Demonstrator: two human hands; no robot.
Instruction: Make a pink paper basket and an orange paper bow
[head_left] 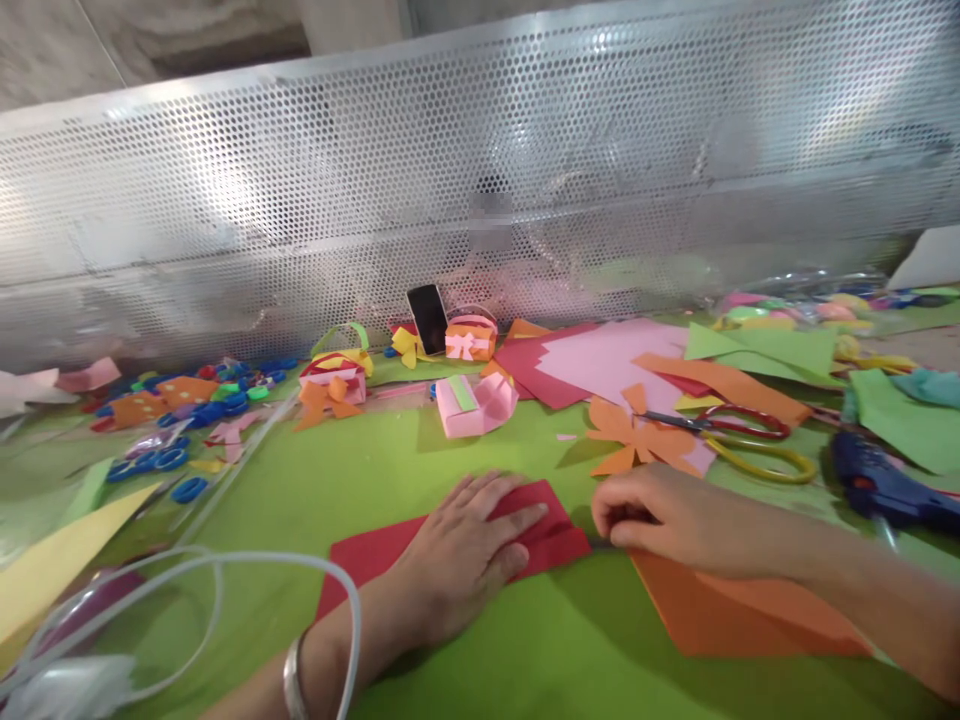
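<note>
My left hand (pixel 465 550) lies flat with spread fingers on a folded sheet of red paper (pixel 367 550), pressing it to the green tabletop. My right hand (pixel 652 510) is curled closed just right of the red paper's edge. A thin dark strip shows between the fingers and the paper; what the hand holds is too blurred to make out. Under the right wrist lies orange paper (pixel 727 620). Beyond that hand is an orange flower-shaped cutout (pixel 630 435). A small pink folded paper box (pixel 469 405) with a green strip stands beyond my left hand.
Scissors with red and yellow handles (pixel 757 455) and a dark blue glue gun (pixel 885 490) lie at right. A white cable (pixel 277 558) loops across the front left. A phone (pixel 427 318) leans against the perforated metal panel (pixel 360 200). Blue scissors (pixel 154 458) lie left.
</note>
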